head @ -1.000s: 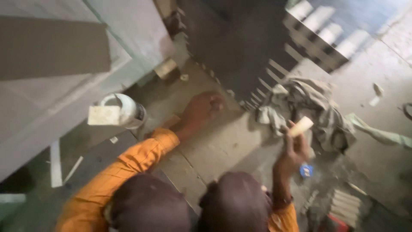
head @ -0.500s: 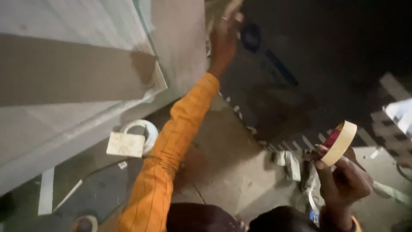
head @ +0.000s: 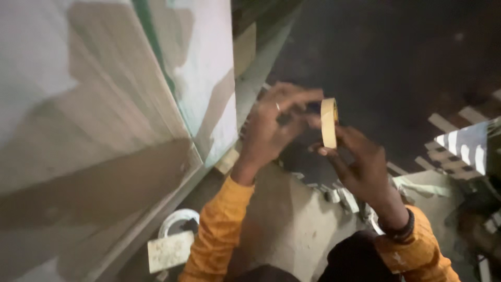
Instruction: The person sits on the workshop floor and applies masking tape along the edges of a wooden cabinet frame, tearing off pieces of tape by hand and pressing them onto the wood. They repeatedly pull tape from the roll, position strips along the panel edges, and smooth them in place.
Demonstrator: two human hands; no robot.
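Tape roll: a cream masking tape roll [head: 329, 122] stands on edge at the centre of the frame.
Right hand: right hand [head: 360, 164] pinches the roll from below, thumb and fingers on its rim.
Left hand: left hand [head: 274, 128] curls its fingertips at the roll's left side, pinching at it.
Surroundings: pale panel [head: 104, 120] at left; white bucket [head: 177, 222] on the floor, lower left.
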